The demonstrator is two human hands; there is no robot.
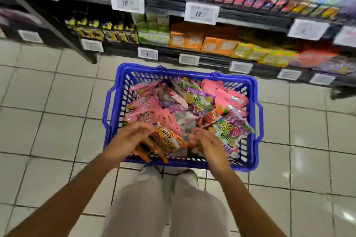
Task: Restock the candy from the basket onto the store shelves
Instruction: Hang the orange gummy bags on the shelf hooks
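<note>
From the head camera, a blue slotted plastic basket (pixel 254 113) sits on glossy tiles, heaped with crinkly candy packets (pixel 173 106). The left hand (pixel 128 140) clutches orange foil packets (pixel 165 140). The blurred right hand (pixel 210 145) reaches in; its grasp is unreadable.

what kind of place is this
Most likely a shop aisle, in a convenience store or supermarket. Dark shelves hold rows of boxed snacks, with white price tags clipped along their edges. A blue shopping basket full of candy packets sits on the tiled floor.
</note>
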